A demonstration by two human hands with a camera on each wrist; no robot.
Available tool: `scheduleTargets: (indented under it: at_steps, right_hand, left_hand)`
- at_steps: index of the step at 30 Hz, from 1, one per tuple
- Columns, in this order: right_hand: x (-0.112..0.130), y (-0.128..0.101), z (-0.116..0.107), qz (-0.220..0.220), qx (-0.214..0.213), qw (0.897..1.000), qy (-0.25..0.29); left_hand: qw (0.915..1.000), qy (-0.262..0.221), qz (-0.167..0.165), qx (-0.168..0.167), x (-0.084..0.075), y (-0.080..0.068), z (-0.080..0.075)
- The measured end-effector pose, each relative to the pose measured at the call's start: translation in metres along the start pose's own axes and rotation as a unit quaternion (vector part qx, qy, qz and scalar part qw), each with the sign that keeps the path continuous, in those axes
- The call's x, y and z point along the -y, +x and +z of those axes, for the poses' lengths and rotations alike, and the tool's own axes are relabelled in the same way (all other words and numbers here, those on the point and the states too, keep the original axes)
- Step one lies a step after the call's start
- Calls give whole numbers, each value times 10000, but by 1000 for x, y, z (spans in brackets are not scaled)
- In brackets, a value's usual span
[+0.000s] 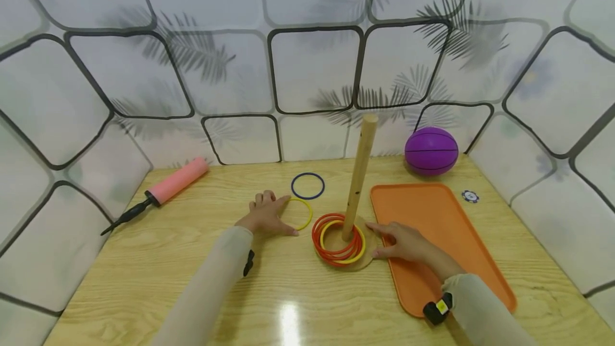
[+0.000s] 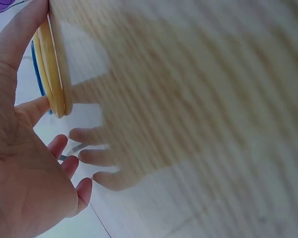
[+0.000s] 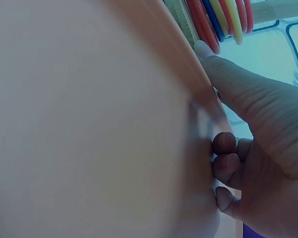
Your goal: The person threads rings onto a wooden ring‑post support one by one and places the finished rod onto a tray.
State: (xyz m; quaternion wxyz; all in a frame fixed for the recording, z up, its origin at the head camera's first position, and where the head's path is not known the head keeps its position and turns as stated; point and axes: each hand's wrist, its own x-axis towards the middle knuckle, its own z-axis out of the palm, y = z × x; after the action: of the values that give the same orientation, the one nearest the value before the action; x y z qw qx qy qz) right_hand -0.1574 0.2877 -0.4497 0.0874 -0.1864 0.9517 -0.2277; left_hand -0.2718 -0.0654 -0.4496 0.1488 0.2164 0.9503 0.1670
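Note:
My left hand spans a yellow ring low over the table, thumb and index finger at its edge. Just beyond lies a blue ring. Several red rings and a yellow one loop around the upright post of a wooden ring-toss stand; a blue ring also shows among them in the right wrist view. My right hand holds the edge of the stand's round base between thumb and index finger, its other fingers curled over the orange tray.
A pink hand pump with a black end lies at the back left. A purple ball sits at the back right, against the patterned wall covering. Beyond the tray's right side is a small round chip. The wooden table lies beneath.

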Motion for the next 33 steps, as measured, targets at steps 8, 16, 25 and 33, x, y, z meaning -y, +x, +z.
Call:
scheduleTargets:
  at_steps: [8,16,25,33]
  right_hand:
    - [1,0,0,23,49,10000,-17]
    - [2,0,-1,119,64,9999,15]
    - [4,-1,-2,82,54,10000,13]
    - [6,-1,-3,110,99,9999,81]
  left_hand:
    - [9999,-73,-19,-88,4,-5,3]
    - [9982,-550,79,-210,13,-16,4]
    - [9937,-950,64,-584,17,-31,-2]
    - [9874,-1205,197,-1011,12,-45,-14]
